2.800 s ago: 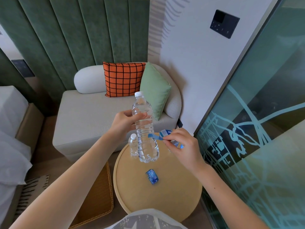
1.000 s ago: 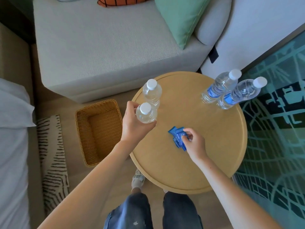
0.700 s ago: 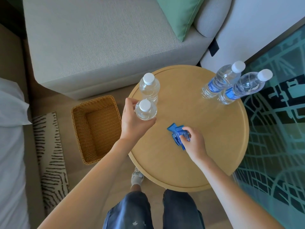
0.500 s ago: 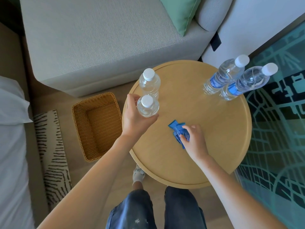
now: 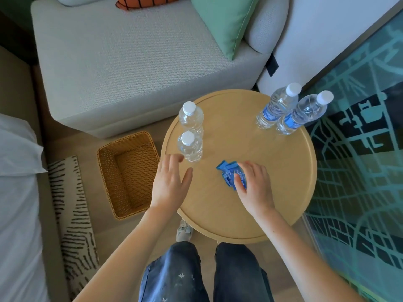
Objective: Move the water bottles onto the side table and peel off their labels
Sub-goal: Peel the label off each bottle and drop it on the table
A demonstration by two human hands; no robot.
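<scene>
Bedding (image 5: 15, 171) fills the far left, then a striped rug (image 5: 72, 214) and an open wicker basket (image 5: 128, 173) on the floor just beside the round side table (image 5: 272, 192). A grey sofa (image 5: 130, 62) with a green cushion (image 5: 222, 22) sits behind them.

On the table's left part stand two bare bottles, both upright: the far bare bottle (image 5: 190, 116) and, touching or nearly touching it, the near bare bottle (image 5: 189, 147). The left hand (image 5: 171, 186) hovers just below the near one, fingers spread and empty, apart from the plastic.

Toward the middle, the right hand (image 5: 253, 188) is pressed down on a bunch of blue peeled labels (image 5: 229, 173), fingers curled over them; whether it grips them or only pins them to the table I cannot tell.

At the table's far right edge stand two labelled bottles, the left labelled bottle (image 5: 277, 107) and the right labelled bottle (image 5: 303, 114), side by side, touching, each with a blue band low on its body. A patterned glass panel (image 5: 359, 149) runs along the right.

By my reading two bottles are finished and two remain. Those two lie up and to the right of both hands, long axes vertical, and the right hand is clearly the nearer, though occupied; the empty left hand would have to cross the table.
</scene>
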